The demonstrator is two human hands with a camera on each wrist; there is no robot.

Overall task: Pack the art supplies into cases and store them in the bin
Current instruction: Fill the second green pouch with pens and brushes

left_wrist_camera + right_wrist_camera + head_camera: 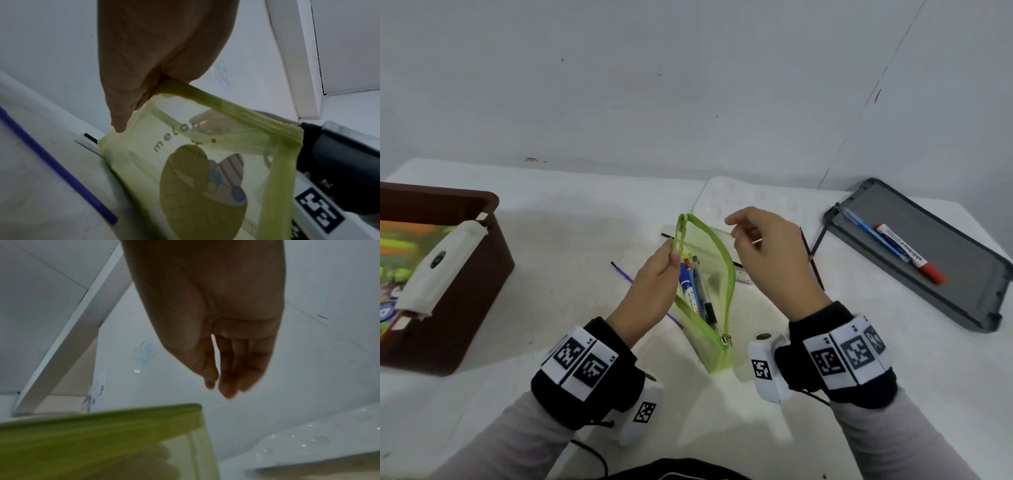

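Note:
A green see-through zip pouch (717, 274) stands open at the table's middle, with a blue-and-white marker (689, 291) and a few pens (704, 294) inside. My left hand (674, 253) pinches the pouch's left zipper edge and holds the mouth open. In the left wrist view, the pouch (185, 162) hangs from my left hand's (156, 84) pinch. My right hand (732, 229) hovers just above the pouch's right side, fingers relaxed and holding nothing. The right wrist view shows my right hand (218, 386) empty above the pouch's edge (102, 434).
A brown bin (482, 284) at the left holds a colourful item and a white case (438, 263). At right, an open grey case (945, 284) contains a blue pen (873, 236) and red-capped whiteboard marker (911, 253). A purple brush (624, 274), black pencils (815, 270), ruler (743, 276) and white palette (739, 198) lie around the pouch.

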